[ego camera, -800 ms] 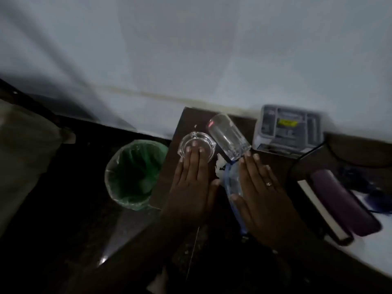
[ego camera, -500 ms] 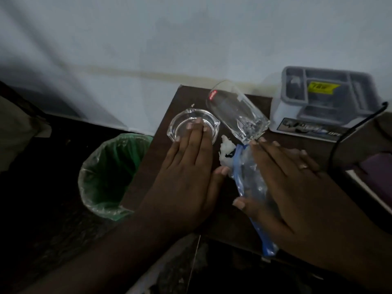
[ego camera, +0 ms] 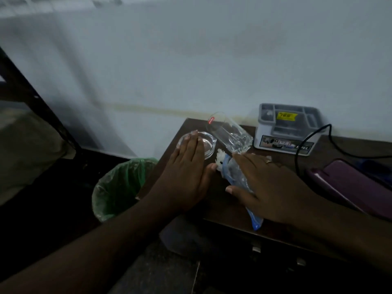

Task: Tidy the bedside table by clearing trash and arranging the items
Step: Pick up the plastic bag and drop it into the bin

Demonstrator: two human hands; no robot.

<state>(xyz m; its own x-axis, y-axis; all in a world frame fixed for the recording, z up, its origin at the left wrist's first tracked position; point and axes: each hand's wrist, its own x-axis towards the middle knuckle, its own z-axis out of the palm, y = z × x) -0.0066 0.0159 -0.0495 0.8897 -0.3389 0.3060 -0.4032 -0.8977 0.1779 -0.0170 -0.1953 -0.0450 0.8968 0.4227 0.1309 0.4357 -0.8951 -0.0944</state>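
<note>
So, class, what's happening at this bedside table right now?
A person has both hands flat on the table. The left hand rests with its fingers on a glass ashtray; the right hand presses a plastic bag. A drinking glass lies tipped over behind them, and a lined bin waits beside the table.

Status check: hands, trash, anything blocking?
Left hand flat, fingertips on ashtray. Right hand flat on plastic bag. Toppled glass close by.

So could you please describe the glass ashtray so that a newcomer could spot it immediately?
Start at the dark wooden bedside table against the pale wall, and go to its far left corner, above the green-lined bin. The ashtray is the low, round clear dish under the left hand, unlike the tall tumbler lying beside it.
</note>
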